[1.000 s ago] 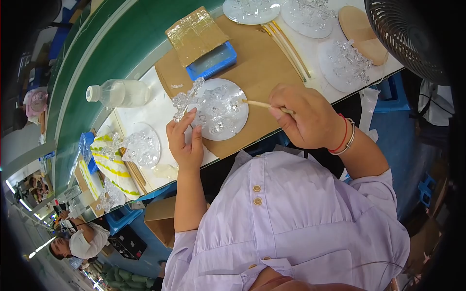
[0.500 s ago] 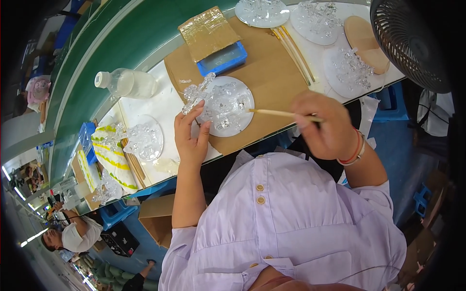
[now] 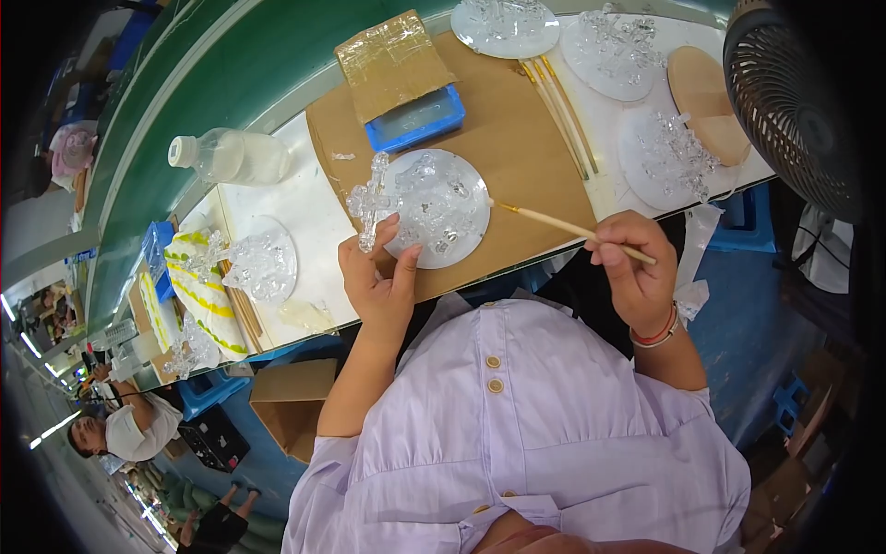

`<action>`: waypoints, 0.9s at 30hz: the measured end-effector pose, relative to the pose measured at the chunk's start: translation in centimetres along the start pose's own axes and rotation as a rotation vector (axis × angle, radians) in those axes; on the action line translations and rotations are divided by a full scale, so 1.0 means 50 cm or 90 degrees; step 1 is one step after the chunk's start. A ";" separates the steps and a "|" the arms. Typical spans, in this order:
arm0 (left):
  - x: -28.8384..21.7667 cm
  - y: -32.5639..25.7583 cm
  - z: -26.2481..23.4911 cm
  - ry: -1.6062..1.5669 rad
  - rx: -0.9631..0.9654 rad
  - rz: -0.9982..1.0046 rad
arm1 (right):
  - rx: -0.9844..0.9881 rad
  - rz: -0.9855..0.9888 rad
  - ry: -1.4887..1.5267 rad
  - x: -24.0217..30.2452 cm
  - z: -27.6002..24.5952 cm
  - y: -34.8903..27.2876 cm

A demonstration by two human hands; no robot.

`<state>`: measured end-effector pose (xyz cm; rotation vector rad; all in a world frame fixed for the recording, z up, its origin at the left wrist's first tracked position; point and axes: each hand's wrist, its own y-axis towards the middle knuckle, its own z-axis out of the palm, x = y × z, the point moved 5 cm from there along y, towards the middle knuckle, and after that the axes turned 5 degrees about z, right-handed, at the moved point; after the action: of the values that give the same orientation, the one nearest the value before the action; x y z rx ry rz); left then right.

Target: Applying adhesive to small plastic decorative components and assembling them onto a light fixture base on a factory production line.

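A clear plastic cross [image 3: 371, 201] stands out at the left edge of a round white plate [image 3: 473, 235], its lower end pinched between the thumb and fingers of my left hand [image 3: 380, 275]. On the plate lie several clear pieces [image 3: 432, 198]. My right hand [image 3: 637, 268] holds a thin paintbrush [image 3: 563, 224] near the back of its handle. The brush tip reaches the plate's right edge; whether it touches is too small to tell. Beyond the plate a blue tray [image 3: 417, 120] of liquid is partly covered by a taped cardboard flap [image 3: 392, 60].
Brown cardboard [image 3: 526, 175] lies under the plate. A clear bottle [image 3: 235, 157] lies at the left. More brushes [image 3: 565, 115], plates of clear pieces [image 3: 664, 157] and a black fan [image 3: 794, 92] are at the right. Farther left are a plate [image 3: 263, 263] and a striped cloth [image 3: 208, 295].
My left hand has turned the clear cross upright. The right hand has drawn back and lower, and the brush now slants from the plate's right edge toward me.
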<state>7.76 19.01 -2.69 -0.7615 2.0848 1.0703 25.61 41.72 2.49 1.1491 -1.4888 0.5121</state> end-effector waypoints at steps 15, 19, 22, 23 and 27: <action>-0.007 -0.009 0.001 0.031 0.053 0.010 | 0.053 -0.069 -0.040 0.005 0.032 0.041; -0.002 -0.014 0.002 0.008 0.053 -0.007 | 0.039 -0.075 -0.033 0.013 0.028 0.049; 0.000 -0.014 0.003 -0.010 0.048 -0.019 | 0.060 -0.080 -0.043 0.010 0.034 0.059; -0.001 -0.013 0.002 -0.012 0.049 -0.013 | 0.058 -0.079 -0.043 0.011 0.032 0.058; 0.001 -0.015 0.002 -0.015 0.051 -0.013 | 0.048 -0.075 -0.023 0.013 0.026 0.059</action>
<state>8.28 18.71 -3.12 -0.7257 2.0825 0.9751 22.50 41.66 3.55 1.3029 -1.4325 0.4731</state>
